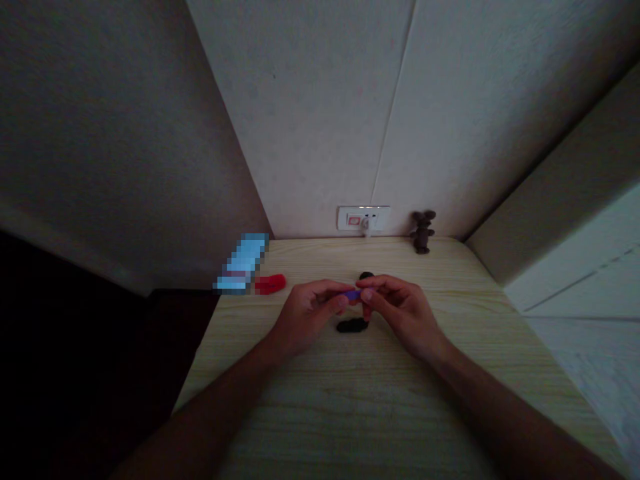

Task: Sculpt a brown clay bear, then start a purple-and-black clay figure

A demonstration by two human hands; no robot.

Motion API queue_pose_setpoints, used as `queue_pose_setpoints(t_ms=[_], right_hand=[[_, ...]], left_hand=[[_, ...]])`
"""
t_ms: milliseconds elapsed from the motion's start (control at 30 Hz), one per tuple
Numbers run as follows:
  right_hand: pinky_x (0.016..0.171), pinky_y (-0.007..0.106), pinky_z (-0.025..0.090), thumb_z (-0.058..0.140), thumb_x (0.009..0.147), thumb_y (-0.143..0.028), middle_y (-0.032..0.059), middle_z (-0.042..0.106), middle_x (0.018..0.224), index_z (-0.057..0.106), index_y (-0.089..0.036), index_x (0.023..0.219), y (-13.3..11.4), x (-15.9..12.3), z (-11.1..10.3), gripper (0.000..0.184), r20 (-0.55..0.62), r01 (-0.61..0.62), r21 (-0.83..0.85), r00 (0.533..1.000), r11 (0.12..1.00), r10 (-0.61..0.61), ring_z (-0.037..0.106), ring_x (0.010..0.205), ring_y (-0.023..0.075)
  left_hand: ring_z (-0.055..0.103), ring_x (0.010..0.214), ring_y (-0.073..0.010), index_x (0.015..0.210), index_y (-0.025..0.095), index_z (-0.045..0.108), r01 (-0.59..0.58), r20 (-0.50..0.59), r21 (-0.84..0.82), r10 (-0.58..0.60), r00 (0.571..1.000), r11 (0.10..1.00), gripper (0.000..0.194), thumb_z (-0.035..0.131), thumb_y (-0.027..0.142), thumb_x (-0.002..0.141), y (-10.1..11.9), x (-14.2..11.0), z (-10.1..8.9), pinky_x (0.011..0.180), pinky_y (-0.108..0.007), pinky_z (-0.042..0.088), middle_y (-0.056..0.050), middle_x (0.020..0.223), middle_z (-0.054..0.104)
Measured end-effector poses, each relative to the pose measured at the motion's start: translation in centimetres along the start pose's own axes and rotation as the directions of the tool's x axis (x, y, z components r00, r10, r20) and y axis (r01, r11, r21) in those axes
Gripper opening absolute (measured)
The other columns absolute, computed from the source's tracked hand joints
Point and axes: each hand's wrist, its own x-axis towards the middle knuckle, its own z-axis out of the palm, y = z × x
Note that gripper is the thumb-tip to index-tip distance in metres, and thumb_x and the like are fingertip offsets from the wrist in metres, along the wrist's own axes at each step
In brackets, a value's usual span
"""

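Between my two hands, over the middle of the wooden tabletop (pixel 345 393), is a small purple strip (pixel 352 295) of soft-looking material. My left hand (pixel 306 315) pinches its left end with thumb and fingers. The other end is pinched by my right hand (pixel 404 312), so the strip lies roughly level. Just below the fingers lies a dark, lumpy piece (pixel 352 325) on the table. A second dark piece (pixel 367 275) shows partly behind my right fingers. To the left of my left hand rests a red elongated piece (pixel 272 284).
A bright, blurred-out rectangular screen (pixel 243 261) stands at the table's left edge. At the back right, a small brown bear-like figure (pixel 423 233) is against the wall. A wall socket (pixel 363 219) with a white plug sits behind the table.
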Motion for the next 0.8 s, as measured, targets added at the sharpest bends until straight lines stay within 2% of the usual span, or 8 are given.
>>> queue_pose_setpoints(t_ms=[100,200,367,433,533,600,700,800], right_hand=[[0.058,0.026,0.059,0.093,0.075,-0.041,-0.0002,0.076,0.068,0.079,-0.02,0.095,0.2,0.0,-0.1,0.032,-0.067,0.035,0.011,0.997,0.999,-0.034,0.069,0.057,0.0134],[0.057,0.026,0.059,0.095,0.071,-0.039,0.0009,0.077,0.07,0.081,-0.022,0.088,0.5,-0.2,0.0,0.028,-0.117,0.082,-0.022,0.99,0.996,-0.084,0.069,0.057,0.014],[0.066,0.029,0.059,0.084,0.087,-0.037,0.0039,0.079,0.079,0.085,-0.025,0.087,0.6,-0.6,0.3,0.012,-0.048,0.252,-0.245,0.961,0.936,-0.271,0.072,0.072,0.0171],[0.067,0.029,0.059,0.074,0.095,-0.038,0.0048,0.078,0.085,0.085,-0.025,0.101,0.5,-0.6,0.3,0.017,-0.025,0.28,-0.314,0.953,0.907,-0.303,0.071,0.074,0.0164],[0.064,0.028,0.06,0.063,0.101,-0.042,0.0079,0.078,0.097,0.075,-0.02,0.127,0.7,-0.2,0.1,0.036,-0.046,0.203,-0.415,0.969,0.887,-0.243,0.071,0.072,0.0155],[0.065,0.028,0.06,0.062,0.101,-0.04,0.0101,0.079,0.1,0.074,-0.017,0.126,0.9,0.3,0.0,0.036,0.013,0.166,-0.532,0.982,0.83,-0.189,0.073,0.076,0.0172],[0.073,0.031,0.061,0.063,0.097,-0.027,0.0112,0.08,0.101,0.078,-0.016,0.116,1.1,1.5,0.2,0.026,0.135,0.187,-0.645,0.982,0.741,-0.131,0.075,0.081,0.0194],[0.09,0.04,0.06,0.062,0.092,-0.013,0.0159,0.08,0.109,0.077,-0.013,0.121,1.1,2.8,0.9,0.033,0.171,0.187,-0.711,0.981,0.678,-0.091,0.076,0.09,0.0241]], left_hand=[[0.075,0.079,-0.0169,0.101,0.016,0.081,-0.016,-0.017,0.014,0.016,1.0,1.0,0.019,0.074,0.031,0.092,0.0,0.1,-0.1,0.071,-0.025,0.057,-0.007,0.089,0.084],[0.075,0.08,-0.0163,0.105,0.016,0.08,-0.018,0.008,-0.009,0.018,1.0,1.0,0.021,0.072,0.032,0.094,0.1,-0.1,0.0,0.074,-0.025,0.058,-0.006,0.091,0.084],[0.077,0.09,-0.0184,0.114,0.017,0.077,-0.005,0.078,0.011,0.004,0.997,1.0,0.027,0.073,0.031,0.092,0.5,-0.4,0.2,0.078,-0.027,0.059,-0.008,0.102,0.083],[0.073,0.08,-0.017,0.112,0.016,0.077,-0.019,0.013,0.047,0.018,1.0,0.999,0.027,0.072,0.033,0.091,0.5,-0.1,-0.3,0.074,-0.028,0.057,-0.008,0.095,0.081],[0.063,0.07,-0.0149,0.104,0.017,0.069,-0.055,-0.216,0.075,0.07,0.974,0.996,0.023,0.061,0.036,0.093,0.1,0.8,-1.9,0.067,-0.029,0.052,-0.003,0.085,0.071],[0.055,0.066,-0.0142,0.095,0.02,0.061,-0.069,-0.308,0.098,0.096,0.947,0.993,0.017,0.05,0.033,0.092,-0.2,1.4,-3.2,0.063,-0.028,0.047,0.001,0.077,0.059],[0.046,0.063,-0.0141,0.081,0.023,0.05,-0.04,-0.305,0.192,0.098,0.947,0.981,0.01,0.048,0.029,0.088,-0.5,1.8,-4.4,0.061,-0.028,0.04,0.005,0.069,0.046],[0.049,0.065,-0.0149,0.079,0.023,0.051,0.036,-0.272,0.32,0.055,0.961,0.947,0.019,0.067,0.031,0.082,-0.6,1.5,-4.2,0.064,-0.029,0.038,0.005,0.071,0.053]])
